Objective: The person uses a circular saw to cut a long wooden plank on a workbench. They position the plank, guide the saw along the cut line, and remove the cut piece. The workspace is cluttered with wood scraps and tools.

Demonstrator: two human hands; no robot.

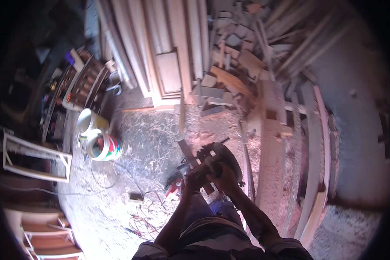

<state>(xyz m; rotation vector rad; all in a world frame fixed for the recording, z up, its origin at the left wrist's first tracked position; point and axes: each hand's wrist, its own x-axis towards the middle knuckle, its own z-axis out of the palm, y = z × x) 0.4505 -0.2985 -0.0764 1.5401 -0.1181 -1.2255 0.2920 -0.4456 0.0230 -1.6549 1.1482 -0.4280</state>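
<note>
In front of my body I hold a dark power tool with a rounded guard, which looks like a circular saw (226, 155). My right hand (224, 177) is closed around its handle, on the side near the guard. My left hand (189, 183) grips the tool's body at the left, its fingers partly in shadow. A narrow wooden piece (187, 149) shows just beyond the tool. Below my left hand a red tool (173, 189) lies on the floor. The blade and the underside of the saw are hidden.
Long boards (271, 164) lie to my right, over sawdust. Ahead lean wooden door frames (167, 73), beside a heap of offcuts (234, 56). Two buckets (91, 151) stand at left, near a white-edged frame (37, 167). Tangled cords (145, 223) lie near my feet.
</note>
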